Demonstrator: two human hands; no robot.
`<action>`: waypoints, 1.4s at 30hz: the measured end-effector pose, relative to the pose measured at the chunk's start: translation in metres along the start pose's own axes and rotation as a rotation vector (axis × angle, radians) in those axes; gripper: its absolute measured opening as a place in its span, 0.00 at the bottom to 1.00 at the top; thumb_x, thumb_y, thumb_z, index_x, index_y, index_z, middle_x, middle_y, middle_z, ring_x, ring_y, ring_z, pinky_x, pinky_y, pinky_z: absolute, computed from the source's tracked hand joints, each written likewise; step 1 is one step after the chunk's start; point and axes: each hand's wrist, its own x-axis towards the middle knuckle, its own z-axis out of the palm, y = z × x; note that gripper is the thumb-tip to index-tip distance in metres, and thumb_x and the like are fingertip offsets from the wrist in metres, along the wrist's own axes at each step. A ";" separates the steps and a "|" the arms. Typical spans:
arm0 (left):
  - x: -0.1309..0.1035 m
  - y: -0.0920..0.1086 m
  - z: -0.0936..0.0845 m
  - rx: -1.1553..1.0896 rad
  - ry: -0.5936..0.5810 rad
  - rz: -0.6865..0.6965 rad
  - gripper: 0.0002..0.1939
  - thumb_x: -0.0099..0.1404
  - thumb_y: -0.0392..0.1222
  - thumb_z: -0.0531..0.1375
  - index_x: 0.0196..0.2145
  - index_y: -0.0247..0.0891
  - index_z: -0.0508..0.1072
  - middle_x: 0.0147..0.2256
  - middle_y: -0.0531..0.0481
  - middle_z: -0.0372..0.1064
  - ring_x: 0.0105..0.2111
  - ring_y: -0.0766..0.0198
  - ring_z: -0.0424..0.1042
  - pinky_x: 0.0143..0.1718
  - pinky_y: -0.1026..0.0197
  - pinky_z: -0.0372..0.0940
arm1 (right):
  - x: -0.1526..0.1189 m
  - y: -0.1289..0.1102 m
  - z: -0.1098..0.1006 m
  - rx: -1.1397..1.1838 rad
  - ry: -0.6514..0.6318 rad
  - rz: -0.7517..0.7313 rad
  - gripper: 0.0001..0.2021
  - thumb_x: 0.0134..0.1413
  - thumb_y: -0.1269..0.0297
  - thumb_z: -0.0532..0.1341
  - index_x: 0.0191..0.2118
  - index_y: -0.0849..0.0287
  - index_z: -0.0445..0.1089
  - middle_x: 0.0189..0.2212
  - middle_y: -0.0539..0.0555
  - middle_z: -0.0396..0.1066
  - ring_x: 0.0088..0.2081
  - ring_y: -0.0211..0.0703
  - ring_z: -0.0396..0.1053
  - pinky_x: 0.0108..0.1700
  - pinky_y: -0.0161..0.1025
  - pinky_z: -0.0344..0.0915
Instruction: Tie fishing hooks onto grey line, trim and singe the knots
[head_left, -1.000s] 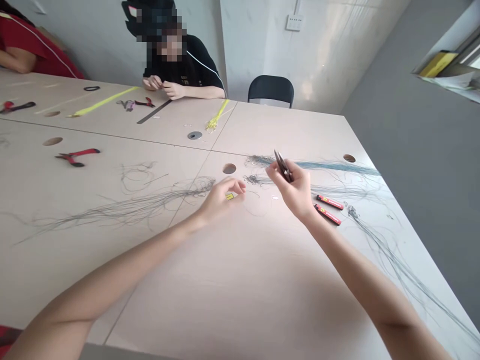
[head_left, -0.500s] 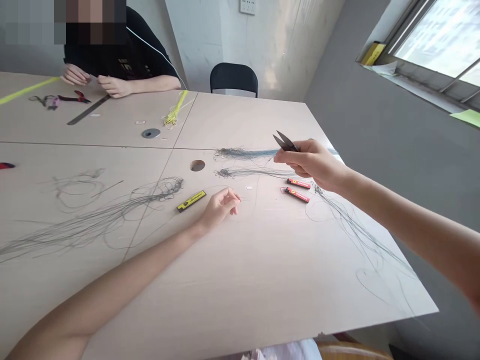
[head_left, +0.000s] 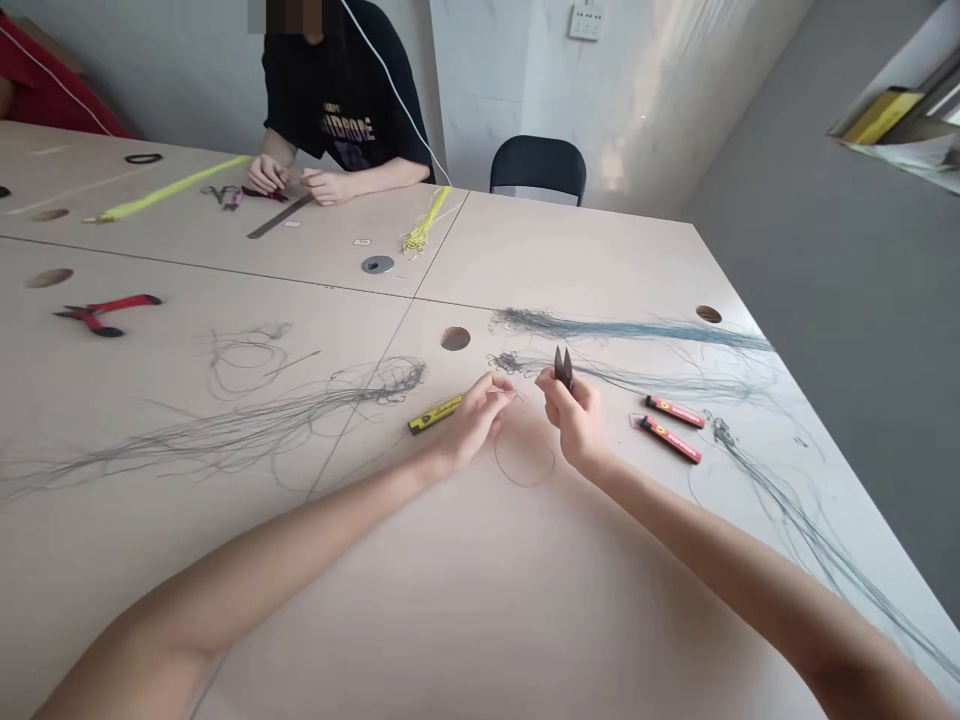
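Observation:
My right hand (head_left: 576, 420) is closed around dark thread snips (head_left: 563, 366), blades upward and slightly apart. Its thumb and forefinger are pinched together; whatever else they hold is too small to make out. Close by on the left, my left hand (head_left: 480, 420) pinches a thin line (head_left: 525, 486) that hangs in a loop between the hands. A yellow lighter (head_left: 435, 414) lies partly behind my left hand. Just beyond the hands is a bundle of grey lines with small hooks (head_left: 506, 362). Two red lighters (head_left: 675, 411) (head_left: 670, 440) rest right of my right hand.
Another hooked bundle (head_left: 397, 385) spreads left, a bluish one (head_left: 637, 329) lies behind, and one (head_left: 780, 490) runs along the right edge. Red-handled pliers (head_left: 112, 312) lie far left. A round hole (head_left: 455, 338) opens in the table. Across it sits a person (head_left: 345, 110) with both hands on the tabletop.
My right hand has come down and left with the snips, close to my left hand. The line's loop now shows between them. The view has turned left, bringing the pliers into sight.

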 end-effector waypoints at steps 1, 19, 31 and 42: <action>0.002 -0.001 -0.002 0.010 -0.014 -0.003 0.10 0.62 0.50 0.57 0.33 0.42 0.62 0.19 0.61 0.47 0.19 0.69 0.50 0.21 0.66 0.46 | 0.003 0.004 -0.002 0.044 -0.012 0.007 0.13 0.53 0.51 0.58 0.30 0.55 0.60 0.19 0.43 0.45 0.22 0.35 0.42 0.25 0.37 0.43; 0.002 -0.011 -0.014 0.108 -0.016 -0.053 0.12 0.68 0.54 0.58 0.35 0.44 0.68 0.19 0.60 0.48 0.19 0.69 0.47 0.20 0.63 0.46 | 0.013 0.018 -0.017 0.040 -0.252 -0.011 0.11 0.58 0.57 0.64 0.30 0.57 0.69 0.19 0.45 0.52 0.23 0.35 0.49 0.26 0.36 0.47; 0.002 -0.011 -0.014 0.080 -0.028 -0.033 0.13 0.69 0.52 0.58 0.35 0.40 0.69 0.21 0.61 0.48 0.20 0.72 0.48 0.21 0.67 0.47 | 0.012 0.021 -0.020 0.012 -0.320 -0.034 0.09 0.60 0.60 0.62 0.32 0.59 0.70 0.20 0.45 0.55 0.23 0.34 0.51 0.26 0.34 0.49; 0.000 -0.011 -0.013 0.147 -0.057 -0.031 0.13 0.69 0.52 0.58 0.36 0.38 0.70 0.24 0.58 0.53 0.24 0.70 0.53 0.24 0.67 0.51 | 0.014 0.021 -0.019 -0.005 -0.339 0.010 0.11 0.62 0.58 0.62 0.31 0.59 0.66 0.22 0.45 0.55 0.25 0.33 0.50 0.27 0.34 0.48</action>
